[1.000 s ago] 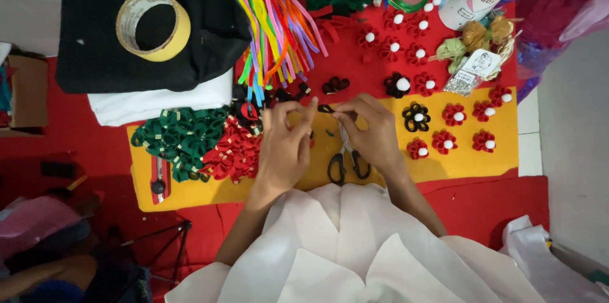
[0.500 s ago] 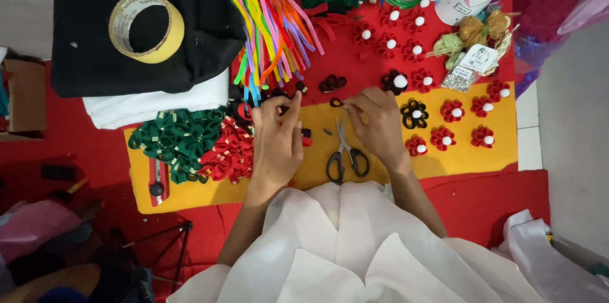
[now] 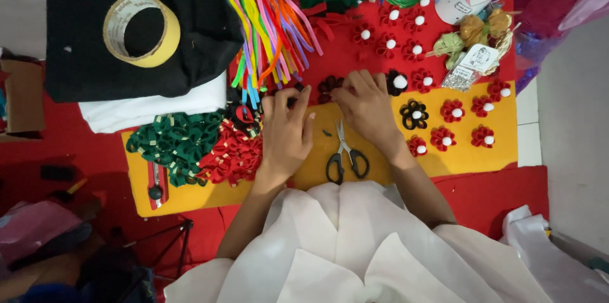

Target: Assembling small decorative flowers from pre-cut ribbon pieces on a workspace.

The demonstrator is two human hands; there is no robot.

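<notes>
A heap of green ribbon loops (image 3: 174, 141) and a heap of red ribbon loops (image 3: 233, 154) lie at the left end of the yellow felt sheet (image 3: 469, 160). Just right of them the left hand (image 3: 287, 133) rests palm-down, fingers stretched forward and loosely parted, holding nothing that shows. Black-handled scissors (image 3: 343, 154) lie shut on the felt between the two wrists. The right hand (image 3: 366, 107) reaches further forward, fingertips bent onto a small dark ribbon flower (image 3: 328, 84) on the red cloth — touching it, though a true pinch cannot be told. Finished red flowers (image 3: 444, 139) sit to the right.
</notes>
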